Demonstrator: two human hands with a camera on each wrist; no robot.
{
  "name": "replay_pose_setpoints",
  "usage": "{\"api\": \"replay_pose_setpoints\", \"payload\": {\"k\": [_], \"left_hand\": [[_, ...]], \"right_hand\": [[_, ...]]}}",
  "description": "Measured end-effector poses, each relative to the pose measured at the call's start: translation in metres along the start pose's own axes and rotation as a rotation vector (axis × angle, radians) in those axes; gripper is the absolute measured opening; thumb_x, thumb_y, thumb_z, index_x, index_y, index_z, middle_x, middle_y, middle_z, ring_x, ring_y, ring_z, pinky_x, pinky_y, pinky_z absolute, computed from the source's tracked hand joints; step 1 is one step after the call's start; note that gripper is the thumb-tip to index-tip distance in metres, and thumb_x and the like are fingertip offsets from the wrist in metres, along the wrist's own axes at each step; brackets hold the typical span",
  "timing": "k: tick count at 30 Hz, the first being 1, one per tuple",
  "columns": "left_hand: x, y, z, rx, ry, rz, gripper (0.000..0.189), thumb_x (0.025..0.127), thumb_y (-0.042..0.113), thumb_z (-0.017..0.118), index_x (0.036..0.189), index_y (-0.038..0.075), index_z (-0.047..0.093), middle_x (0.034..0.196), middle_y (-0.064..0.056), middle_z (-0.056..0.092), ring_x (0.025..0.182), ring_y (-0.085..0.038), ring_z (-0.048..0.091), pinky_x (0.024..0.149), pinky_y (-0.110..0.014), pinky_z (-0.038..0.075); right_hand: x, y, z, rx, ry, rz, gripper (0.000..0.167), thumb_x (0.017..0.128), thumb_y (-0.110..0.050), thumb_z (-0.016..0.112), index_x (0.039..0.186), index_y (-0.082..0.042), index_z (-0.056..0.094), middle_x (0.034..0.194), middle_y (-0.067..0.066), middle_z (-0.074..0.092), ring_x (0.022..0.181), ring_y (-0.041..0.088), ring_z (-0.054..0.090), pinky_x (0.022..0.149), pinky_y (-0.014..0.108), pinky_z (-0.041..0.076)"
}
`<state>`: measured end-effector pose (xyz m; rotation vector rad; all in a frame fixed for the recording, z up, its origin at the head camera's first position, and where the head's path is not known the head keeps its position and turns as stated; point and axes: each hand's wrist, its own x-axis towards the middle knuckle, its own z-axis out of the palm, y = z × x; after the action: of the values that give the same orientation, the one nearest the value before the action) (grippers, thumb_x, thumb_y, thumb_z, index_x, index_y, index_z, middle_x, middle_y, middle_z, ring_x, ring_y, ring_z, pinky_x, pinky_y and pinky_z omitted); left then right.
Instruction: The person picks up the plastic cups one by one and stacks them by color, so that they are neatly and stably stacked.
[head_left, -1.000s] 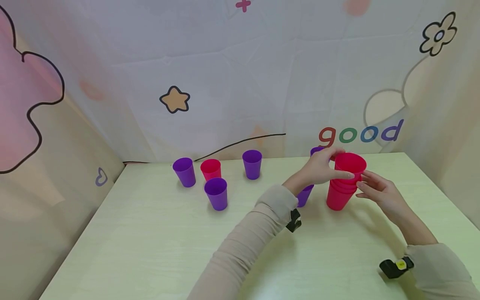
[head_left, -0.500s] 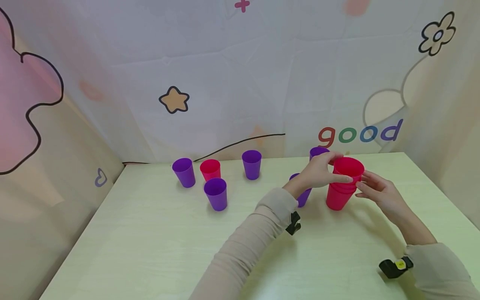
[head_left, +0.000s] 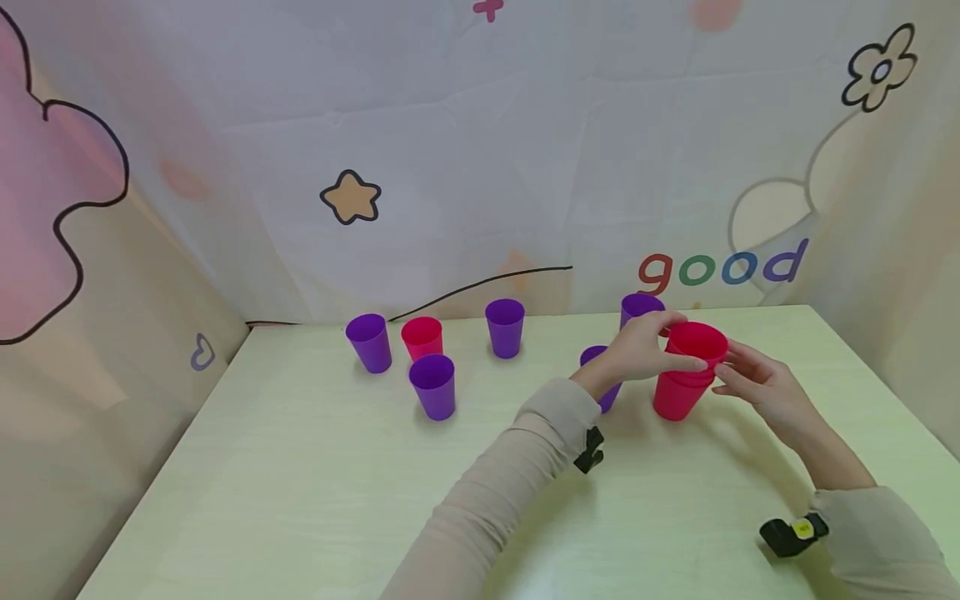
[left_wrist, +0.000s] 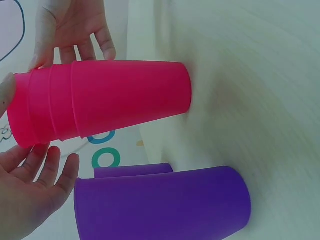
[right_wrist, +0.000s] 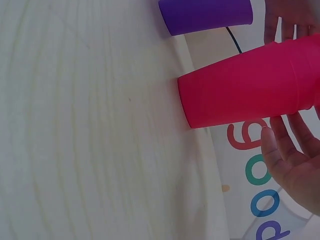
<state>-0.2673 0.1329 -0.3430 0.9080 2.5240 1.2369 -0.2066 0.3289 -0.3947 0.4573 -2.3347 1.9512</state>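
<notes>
In the head view a stack of nested red cups point(head_left: 679, 398) stands upright on the right side of the table. My left hand point(head_left: 643, 348) grips the top red cup point(head_left: 697, 342), thumb across its front and fingers round behind. On the stack's other side my right hand point(head_left: 765, 392) touches it near the rims with extended, relaxed fingers. The left wrist view shows several rim lines along the stack point(left_wrist: 130, 95). A purple cup point(head_left: 600, 357) stands just left of the stack, partly behind my left wrist. Another purple cup point(head_left: 641, 305) is farther back, partly covered by my left hand.
Purple cups point(head_left: 367, 343), point(head_left: 432, 388) and one more purple cup point(head_left: 505, 329) stand on the left and middle of the table point(head_left: 300, 500). A single red cup point(head_left: 422, 337) is among them. A printed cloth point(head_left: 465, 167) hangs behind the table.
The top red cup has moved down into the stack with my left hand, and less of it shows above the rims below. My right hand stays by the stack.
</notes>
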Motion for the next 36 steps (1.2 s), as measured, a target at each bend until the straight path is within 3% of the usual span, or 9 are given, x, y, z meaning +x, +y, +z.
{"api": "replay_pose_setpoints", "payload": {"k": [9, 20, 24, 36], "left_hand": [[0.000, 0.000, 0.001, -0.002, 0.008, -0.007, 0.065, 0.074, 0.031, 0.075, 0.131, 0.015, 0.046, 0.109, 0.010, 0.055, 0.097, -0.001, 0.048, 0.071, -0.012, 0.043], [-0.008, 0.001, -0.004, 0.047, 0.019, -0.029, 0.073, 0.073, 0.035, 0.074, 0.136, 0.021, 0.041, 0.122, 0.010, 0.051, 0.104, -0.002, 0.046, 0.074, -0.014, 0.044], [-0.012, 0.002, -0.008, 0.061, 0.033, -0.010, 0.073, 0.073, 0.035, 0.074, 0.136, 0.020, 0.041, 0.123, 0.008, 0.051, 0.105, -0.003, 0.047, 0.073, -0.014, 0.044], [-0.033, -0.006, -0.023, 0.061, 0.031, 0.097, 0.068, 0.079, 0.036, 0.069, 0.137, 0.015, 0.040, 0.128, 0.003, 0.050, 0.116, -0.006, 0.045, 0.089, -0.023, 0.042]], "right_hand": [[-0.002, -0.002, -0.001, -0.085, -0.010, 0.000, 0.049, 0.094, -0.007, 0.048, 0.140, -0.016, 0.036, 0.115, -0.018, 0.053, 0.093, 0.000, 0.058, 0.073, 0.021, 0.050], [0.000, -0.006, 0.000, -0.098, -0.024, -0.013, 0.049, 0.093, -0.004, 0.048, 0.140, -0.017, 0.037, 0.114, -0.019, 0.054, 0.093, 0.000, 0.058, 0.072, 0.019, 0.050], [0.001, -0.007, 0.000, -0.113, 0.005, 0.000, 0.050, 0.092, -0.005, 0.049, 0.140, -0.016, 0.036, 0.113, -0.019, 0.053, 0.092, -0.001, 0.058, 0.071, 0.018, 0.050], [0.002, -0.014, 0.002, -0.084, 0.065, 0.001, 0.050, 0.093, -0.007, 0.050, 0.140, -0.014, 0.035, 0.111, -0.018, 0.054, 0.090, -0.002, 0.058, 0.072, 0.016, 0.049]]}}
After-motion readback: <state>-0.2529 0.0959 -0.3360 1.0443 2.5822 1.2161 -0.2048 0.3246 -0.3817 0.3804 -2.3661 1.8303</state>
